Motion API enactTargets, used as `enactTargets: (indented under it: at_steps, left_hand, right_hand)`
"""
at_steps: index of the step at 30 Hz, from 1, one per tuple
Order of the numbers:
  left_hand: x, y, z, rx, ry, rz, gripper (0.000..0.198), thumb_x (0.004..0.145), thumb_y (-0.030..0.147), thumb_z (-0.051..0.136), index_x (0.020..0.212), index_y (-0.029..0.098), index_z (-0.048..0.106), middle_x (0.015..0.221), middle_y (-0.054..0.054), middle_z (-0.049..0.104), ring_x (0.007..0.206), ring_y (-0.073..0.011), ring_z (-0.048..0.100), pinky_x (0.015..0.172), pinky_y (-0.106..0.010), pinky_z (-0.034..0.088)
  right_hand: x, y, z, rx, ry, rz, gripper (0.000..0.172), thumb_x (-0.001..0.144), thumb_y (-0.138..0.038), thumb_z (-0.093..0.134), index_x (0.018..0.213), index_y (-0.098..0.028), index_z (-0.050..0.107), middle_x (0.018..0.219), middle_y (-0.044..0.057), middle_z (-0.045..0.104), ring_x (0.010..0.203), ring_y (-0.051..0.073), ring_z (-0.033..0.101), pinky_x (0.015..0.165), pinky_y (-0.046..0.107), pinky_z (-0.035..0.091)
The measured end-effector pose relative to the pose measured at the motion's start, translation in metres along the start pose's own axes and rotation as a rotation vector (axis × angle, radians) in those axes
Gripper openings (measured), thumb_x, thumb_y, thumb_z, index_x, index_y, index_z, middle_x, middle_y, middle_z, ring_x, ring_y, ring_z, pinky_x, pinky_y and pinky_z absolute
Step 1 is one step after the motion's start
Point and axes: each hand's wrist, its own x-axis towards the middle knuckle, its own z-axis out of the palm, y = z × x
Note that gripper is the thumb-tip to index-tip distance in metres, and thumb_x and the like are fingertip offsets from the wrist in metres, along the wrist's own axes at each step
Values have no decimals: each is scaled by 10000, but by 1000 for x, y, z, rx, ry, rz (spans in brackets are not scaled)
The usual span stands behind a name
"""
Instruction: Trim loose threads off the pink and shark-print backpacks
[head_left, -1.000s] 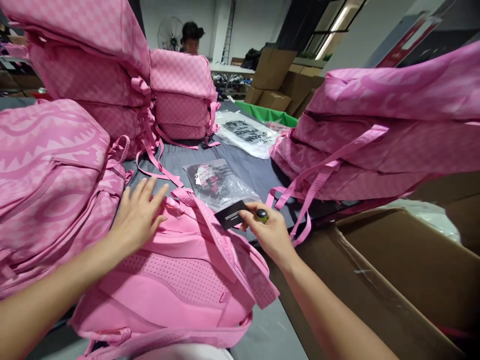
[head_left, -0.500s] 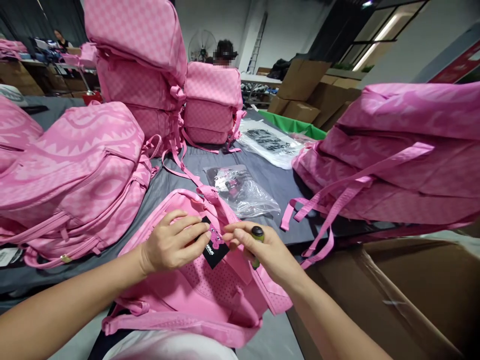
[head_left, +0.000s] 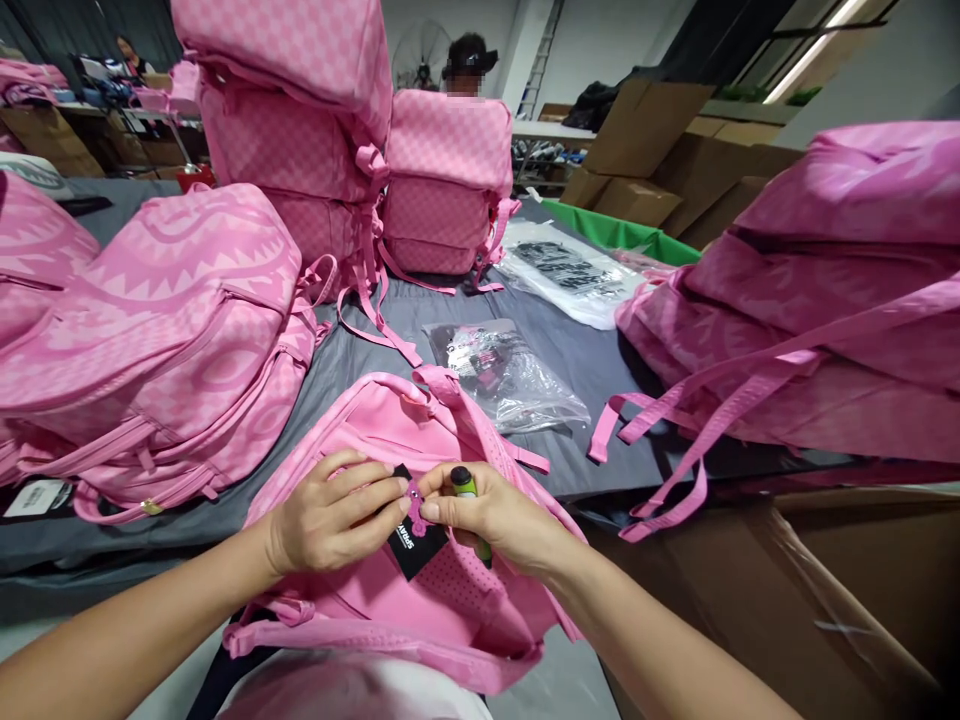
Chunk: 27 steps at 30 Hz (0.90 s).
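Observation:
My left hand [head_left: 330, 515] pinches the upper left edge of a black hang tag [head_left: 409, 560] with white lettering. A small pink bear-like figure [head_left: 417, 515] lies on the tag's face. The thumb and forefinger of my right hand [head_left: 487, 515] press at that figure's edge. Tucked in the same hand is a green handle with a black end [head_left: 463, 482]; its kind is hidden by the fingers. Under both hands rests an upright-tilted pink backpack [head_left: 360, 410], its dotted back padding and straps facing me.
Pink patterned backpacks [head_left: 187, 300] lie at left, and checkered ones [head_left: 300, 140] are stacked behind. Another pink backpack [head_left: 840, 340] with dangling straps stands at right. A clear plastic bag [head_left: 525, 385] lies on the dark-covered table. An open cardboard box [head_left: 712, 610] is below right. A co-worker [head_left: 469, 60] is behind the bags.
My right hand has moved left to the tag, and its fingers now touch the pink figure. The tag sits slightly lower. The view has shifted a little.

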Motion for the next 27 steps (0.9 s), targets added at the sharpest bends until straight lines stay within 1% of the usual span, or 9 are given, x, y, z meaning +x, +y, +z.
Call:
enactTargets:
  at_steps: [2, 5, 7, 9, 10, 12, 19, 23, 27]
  left_hand:
    - [-7, 0, -2, 85, -19, -190, 447, 897, 161, 633, 1325, 271, 561, 1269, -79, 683, 1334, -216, 516, 1112, -416, 436]
    - [-16, -7, -3, 185, -118, -682, 821, 876, 339, 703, 1551, 214, 255, 1543, -199, 422, 1500, -336, 297, 1172, -554, 351]
    - [-20, -13, -4, 102, -279, -934, 864, 888, 463, 664, 1557, 143, 219, 1551, -240, 398, 1461, -365, 373, 1139, -562, 396]
    - [-23, -18, -4, -14, -419, -1065, 761, 909, 500, 618, 1508, 133, 324, 1463, -213, 525, 1340, -337, 539, 1067, -509, 482]
    - [-24, -19, -5, -51, -457, -1093, 699, 917, 495, 609, 1475, 144, 379, 1412, -186, 583, 1276, -317, 598, 1032, -479, 512]
    - [-27, -19, -6, -63, -452, -1098, 624, 917, 473, 619, 1429, 162, 444, 1347, -147, 644, 1204, -294, 651, 998, -439, 535]
    - [-41, -12, -6, 27, -335, -973, 587, 893, 457, 660, 1378, 161, 513, 1257, -128, 704, 1089, -281, 711, 930, -382, 572]
    - [-42, -13, -5, 16, -343, -962, 590, 917, 492, 614, 1398, 174, 488, 1288, -133, 687, 1145, -277, 689, 945, -379, 565]
    - [-42, -13, -6, 5, -360, -948, 631, 926, 524, 588, 1424, 158, 461, 1332, -156, 656, 1214, -291, 650, 976, -402, 551]
  right_hand:
    - [7, -1, -7, -148, 138, -193, 241, 734, -403, 745, 777, -185, 655, 669, -11, 637, 588, 117, 540, 565, 246, 402]
    - [23, -5, -20, -500, 455, -457, 104, 819, -272, 639, 842, -195, 705, 814, 32, 728, 739, 174, 640, 686, 286, 444]
    - [37, -7, -23, -749, 502, -464, 153, 808, -149, 621, 899, -206, 730, 875, 37, 758, 789, 190, 669, 718, 292, 442]
    - [50, -9, -19, -987, 398, -370, 188, 786, -100, 648, 897, -219, 744, 879, 32, 769, 802, 201, 683, 700, 282, 424]
    - [55, -10, -15, -1095, 323, -311, 180, 785, -102, 665, 886, -225, 750, 859, 30, 769, 795, 205, 685, 679, 276, 409]
    - [64, -11, -5, -1265, 187, -227, 154, 802, -136, 680, 890, -232, 763, 827, 35, 767, 779, 213, 688, 639, 270, 375]
    - [76, -18, 16, -1500, -84, -213, 178, 870, -137, 610, 895, -186, 779, 755, 75, 745, 730, 214, 674, 576, 295, 314]
    - [74, -22, 17, -1542, -138, -231, 171, 858, -111, 619, 903, -172, 772, 756, 71, 744, 714, 216, 666, 581, 299, 325]
    - [74, -23, 18, -1534, -31, -278, 161, 893, -143, 623, 971, -144, 764, 861, 105, 765, 781, 233, 690, 617, 298, 365]
